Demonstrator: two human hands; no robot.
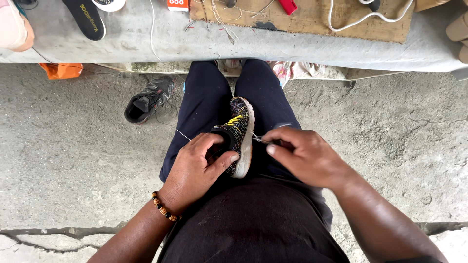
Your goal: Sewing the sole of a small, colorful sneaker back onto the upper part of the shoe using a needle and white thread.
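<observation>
A small black knit shoe with coloured flecks, a yellow mark and a white sole rests on my lap between my thighs. My left hand grips its heel end, thumb across the opening. My right hand sits just right of the sole, fingers pinched on a thin needle with thread at the sole's edge. A fine white thread also trails off to the left over my thigh. A beaded bracelet circles my left wrist.
A black sneaker lies on the concrete floor to the left. Ahead runs a grey bench with a wooden board, a black insole, white cord and small tools. An orange bag lies under it.
</observation>
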